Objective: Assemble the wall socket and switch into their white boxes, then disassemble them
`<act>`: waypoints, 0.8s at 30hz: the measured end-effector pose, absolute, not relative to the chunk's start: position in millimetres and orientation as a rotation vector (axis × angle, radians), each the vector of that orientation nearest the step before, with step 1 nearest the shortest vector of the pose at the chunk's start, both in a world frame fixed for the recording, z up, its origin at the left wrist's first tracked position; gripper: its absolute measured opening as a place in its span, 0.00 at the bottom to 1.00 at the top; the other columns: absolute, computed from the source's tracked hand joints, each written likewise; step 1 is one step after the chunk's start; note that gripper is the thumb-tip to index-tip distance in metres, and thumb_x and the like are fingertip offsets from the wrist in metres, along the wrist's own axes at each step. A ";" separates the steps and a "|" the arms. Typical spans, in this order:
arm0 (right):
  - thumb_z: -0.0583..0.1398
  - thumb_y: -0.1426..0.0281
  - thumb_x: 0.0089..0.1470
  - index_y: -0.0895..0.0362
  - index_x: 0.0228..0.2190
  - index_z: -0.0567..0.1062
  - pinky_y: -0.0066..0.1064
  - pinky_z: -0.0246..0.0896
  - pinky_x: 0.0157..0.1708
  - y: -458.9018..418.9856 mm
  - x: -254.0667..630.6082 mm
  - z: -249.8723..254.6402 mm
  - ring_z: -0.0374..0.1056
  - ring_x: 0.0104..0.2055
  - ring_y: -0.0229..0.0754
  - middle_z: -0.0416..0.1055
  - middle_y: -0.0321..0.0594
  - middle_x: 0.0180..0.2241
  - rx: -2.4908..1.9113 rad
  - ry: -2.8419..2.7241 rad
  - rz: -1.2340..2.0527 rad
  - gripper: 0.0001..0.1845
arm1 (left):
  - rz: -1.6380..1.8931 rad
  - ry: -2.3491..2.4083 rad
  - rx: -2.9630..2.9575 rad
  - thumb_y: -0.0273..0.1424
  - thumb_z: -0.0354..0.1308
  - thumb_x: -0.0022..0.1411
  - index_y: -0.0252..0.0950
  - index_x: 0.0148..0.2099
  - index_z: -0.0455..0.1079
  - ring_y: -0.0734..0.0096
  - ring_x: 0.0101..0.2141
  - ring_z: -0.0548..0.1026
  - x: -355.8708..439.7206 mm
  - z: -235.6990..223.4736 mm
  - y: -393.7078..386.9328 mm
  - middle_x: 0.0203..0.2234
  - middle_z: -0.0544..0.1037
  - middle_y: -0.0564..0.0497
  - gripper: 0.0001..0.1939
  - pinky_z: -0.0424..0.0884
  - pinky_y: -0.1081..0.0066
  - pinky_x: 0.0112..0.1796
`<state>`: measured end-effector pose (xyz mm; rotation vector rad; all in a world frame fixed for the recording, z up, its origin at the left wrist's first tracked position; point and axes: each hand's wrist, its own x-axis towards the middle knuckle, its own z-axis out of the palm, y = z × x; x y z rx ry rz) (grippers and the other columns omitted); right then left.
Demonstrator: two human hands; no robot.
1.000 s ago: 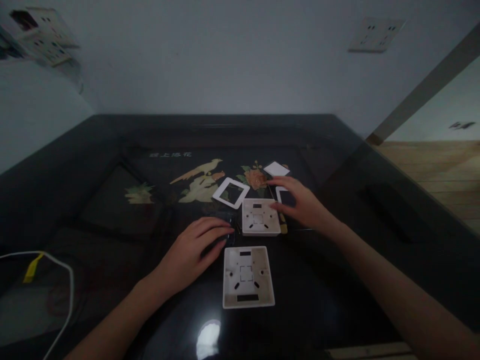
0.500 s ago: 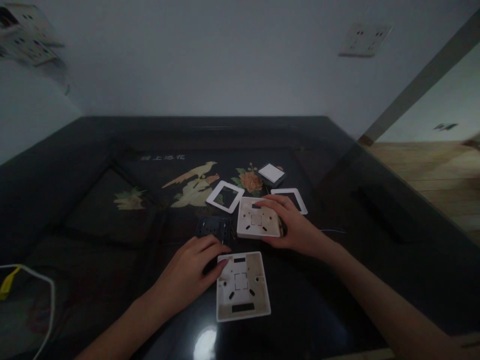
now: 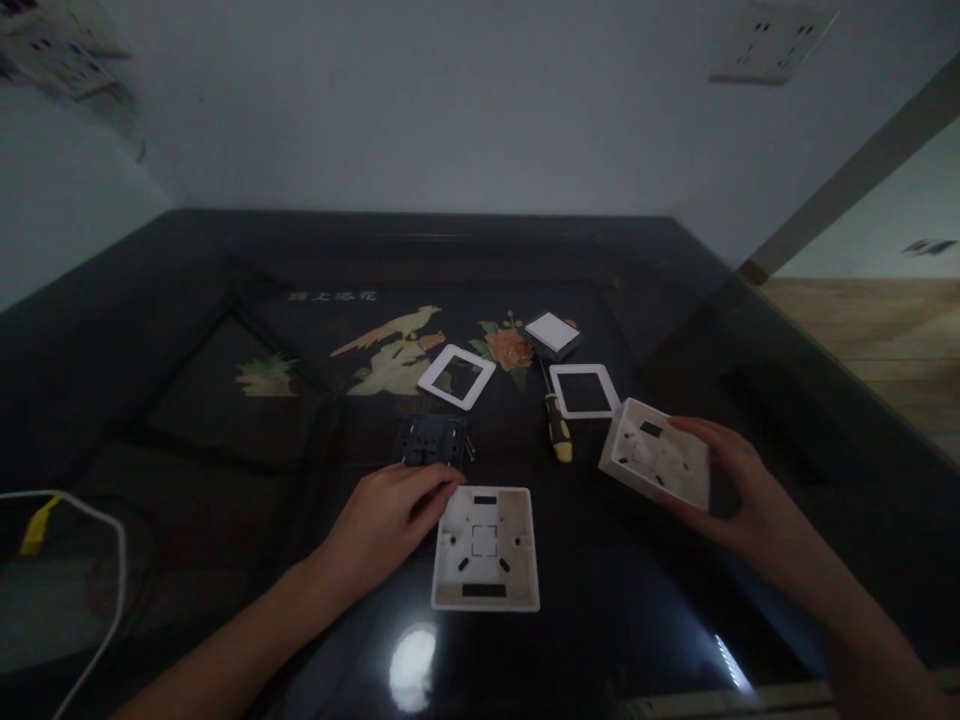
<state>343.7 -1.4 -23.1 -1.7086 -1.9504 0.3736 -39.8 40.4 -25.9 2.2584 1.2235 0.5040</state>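
A white square socket back box (image 3: 485,595) lies with its hollow side up in front of me. At its upper left corner, my left hand (image 3: 394,515) has its thumb and fingertips closed on the edge. To the right, my right hand (image 3: 739,490) grips a second white back box (image 3: 641,460) by its right side, thumb on the near edge and fingers at the far edge. That box is tilted. Just beyond my left hand lies a black socket module (image 3: 431,438), partly covered by my fingers, with small screws (image 3: 470,447) beside it.
Two white frames (image 3: 426,383) (image 3: 613,396) lie farther back. Between them is a yellow-and-black screwdriver (image 3: 557,430). Behind it sits a white-topped dark switch piece (image 3: 553,332). A white cable (image 3: 120,560) with a yellow tag crosses the left side of the glossy black table (image 3: 300,250).
My right hand has taken hold of the farther back box and carried it right, uncovering the screwdriver. My left hand has moved from the black module to the nearer box's corner.
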 end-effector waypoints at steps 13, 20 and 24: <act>0.63 0.53 0.52 0.55 0.58 0.65 0.62 0.55 0.58 8.8 321.0 -27.4 0.53 0.65 0.67 0.56 0.57 0.64 -1.649 -2.022 0.079 0.37 | 0.496 1.330 2.158 0.33 0.50 0.67 0.38 0.45 0.74 0.73 0.24 0.75 -45.0 3.1 40.9 0.23 0.77 0.56 0.12 0.65 0.75 0.26; 0.60 0.68 0.60 0.52 0.43 0.76 0.35 0.71 0.40 18.7 256.5 16.7 0.74 0.38 0.41 0.77 0.40 0.42 -1.343 -1.955 0.333 0.09 | 0.350 1.286 2.041 0.36 0.53 0.65 0.38 0.35 0.65 0.74 0.22 0.72 -42.5 11.6 35.8 0.21 0.74 0.58 0.07 0.62 0.76 0.25; 0.60 0.71 0.60 0.53 0.35 0.78 0.28 0.70 0.35 27.2 248.1 16.6 0.74 0.35 0.38 0.78 0.36 0.33 -1.320 -1.657 0.335 0.06 | 0.262 1.317 2.016 0.37 0.53 0.63 0.39 0.33 0.61 0.73 0.22 0.71 -43.3 8.6 35.0 0.21 0.72 0.58 0.09 0.60 0.75 0.24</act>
